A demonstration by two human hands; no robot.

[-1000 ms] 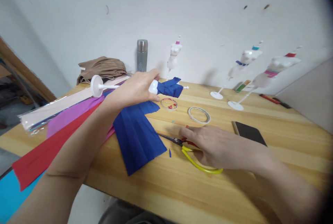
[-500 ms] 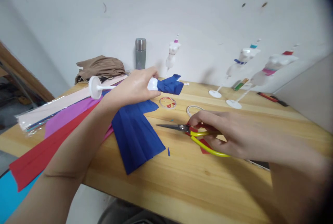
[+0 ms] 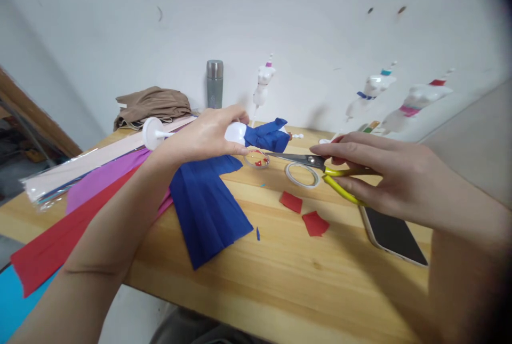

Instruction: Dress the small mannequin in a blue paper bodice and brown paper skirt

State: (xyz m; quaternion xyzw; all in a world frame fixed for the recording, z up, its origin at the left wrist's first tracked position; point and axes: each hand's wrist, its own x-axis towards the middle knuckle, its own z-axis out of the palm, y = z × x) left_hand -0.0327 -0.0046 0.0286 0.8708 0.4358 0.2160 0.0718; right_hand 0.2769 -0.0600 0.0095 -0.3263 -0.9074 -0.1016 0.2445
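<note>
My left hand is closed round a small white mannequin on a stand, held sideways above the table, its round base pointing left. Blue paper is wrapped on its torso. My right hand grips yellow-handled scissors, lifted off the table with the blades pointing left toward the blue-wrapped torso. A pleated blue paper sheet lies under my left wrist. Two red paper scraps lie on the wood below the scissors.
On the wooden table: a tape ring, a small clear ring, a phone, red, purple and pink paper sheets. Three more mannequins, a steel flask and brown cloth stand by the wall.
My right hand picked the scissors off the table and raised them up and right toward the mannequin. Two red scraps that it covered now show. The left hand barely moved.
</note>
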